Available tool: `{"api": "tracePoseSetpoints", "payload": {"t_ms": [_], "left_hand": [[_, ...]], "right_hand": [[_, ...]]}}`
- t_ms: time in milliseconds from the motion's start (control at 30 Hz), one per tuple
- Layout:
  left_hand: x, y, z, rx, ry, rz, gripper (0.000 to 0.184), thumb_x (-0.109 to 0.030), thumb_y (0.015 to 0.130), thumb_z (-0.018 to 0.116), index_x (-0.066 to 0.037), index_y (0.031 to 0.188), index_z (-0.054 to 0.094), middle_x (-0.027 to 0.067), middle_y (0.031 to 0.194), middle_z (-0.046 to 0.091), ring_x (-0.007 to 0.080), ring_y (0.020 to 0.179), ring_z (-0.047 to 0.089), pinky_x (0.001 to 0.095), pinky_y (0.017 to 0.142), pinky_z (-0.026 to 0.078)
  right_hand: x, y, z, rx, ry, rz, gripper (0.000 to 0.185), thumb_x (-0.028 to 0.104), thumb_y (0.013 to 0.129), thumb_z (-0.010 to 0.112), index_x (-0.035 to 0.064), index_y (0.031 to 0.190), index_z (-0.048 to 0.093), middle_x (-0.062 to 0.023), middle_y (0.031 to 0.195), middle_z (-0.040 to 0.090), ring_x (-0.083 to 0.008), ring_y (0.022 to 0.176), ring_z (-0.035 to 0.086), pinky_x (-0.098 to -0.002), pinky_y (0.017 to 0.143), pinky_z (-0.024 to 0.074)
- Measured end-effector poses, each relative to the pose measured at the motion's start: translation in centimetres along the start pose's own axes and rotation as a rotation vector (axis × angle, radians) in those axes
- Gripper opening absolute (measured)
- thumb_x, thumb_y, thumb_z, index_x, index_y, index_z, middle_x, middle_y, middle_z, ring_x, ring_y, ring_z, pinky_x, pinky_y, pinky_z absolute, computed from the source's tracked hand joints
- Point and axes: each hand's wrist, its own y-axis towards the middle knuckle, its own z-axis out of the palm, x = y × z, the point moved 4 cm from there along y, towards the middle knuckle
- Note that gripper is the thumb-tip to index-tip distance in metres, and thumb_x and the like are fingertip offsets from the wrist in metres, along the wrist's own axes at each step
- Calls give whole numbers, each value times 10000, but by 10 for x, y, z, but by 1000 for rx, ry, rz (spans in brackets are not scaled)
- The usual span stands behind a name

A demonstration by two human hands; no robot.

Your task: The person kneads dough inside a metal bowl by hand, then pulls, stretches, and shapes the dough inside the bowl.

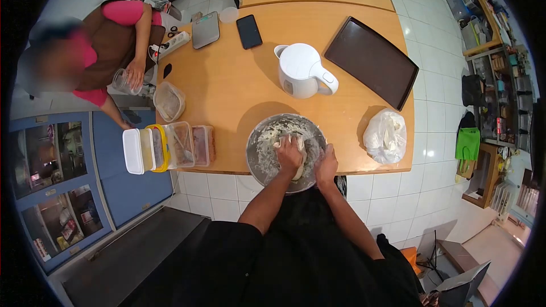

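A metal bowl (263, 171) with pale dough (300, 169) and loose flour inside stands at the near edge of the wooden table. My left hand (289, 154) is down in the bowl, its fingers pressed into the dough and partly covered by it. On the right side, my right hand (326, 166) grips the bowl's rim. Behind the bowl stands a white electric kettle (300, 68), its handle toward the right.
A dark baking tray (372, 61) and a plastic bag (387, 136) lie to the right. Several containers (181, 143) line the left edge. Beyond are a phone (249, 32) and a scale (206, 30). A co-worker (116, 40) holds a clear container at left.
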Motion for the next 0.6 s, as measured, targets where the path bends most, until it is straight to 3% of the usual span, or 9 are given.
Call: {"api": "tracePoseSetpoints", "payload": {"t_ms": [167, 300, 500, 600], "left_hand": [[12, 26, 20, 157, -3, -34, 566, -269, 735, 694, -83, 1231, 491, 221, 1340, 436, 415, 1284, 387, 591, 1033, 296], [26, 52, 32, -26, -24, -62, 612, -275, 721, 736, -71, 1235, 476, 282, 1329, 424, 460, 1281, 365, 602, 1067, 241], [27, 67, 21, -20, -87, -105, 658, -262, 698, 766, -68, 1247, 459, 272, 1271, 464, 461, 1243, 393, 604, 1048, 261], [14, 62, -1, 16, -82, 57, 654, -282, 690, 775, -77, 1231, 471, 269, 1255, 467, 455, 1228, 406, 612, 1022, 288]], "right_hand": [[3, 5, -4, 31, -18, 0, 193, 22, 863, 544, 16, 1015, 425, -268, 983, 561, -510, 871, 557, -554, 727, 434], [4, 3, -3, 44, -29, 32, 144, 64, 904, 505, 10, 1008, 421, -280, 978, 567, -511, 861, 562, -558, 724, 434], [5, 2, -2, -12, -57, 26, 164, 48, 898, 521, -3, 1007, 409, -301, 874, 571, -519, 825, 555, -566, 711, 427], [-9, 2, 3, 42, -83, 158, 164, 116, 932, 510, 13, 1007, 407, -289, 958, 573, -516, 859, 563, -568, 720, 435]]}}
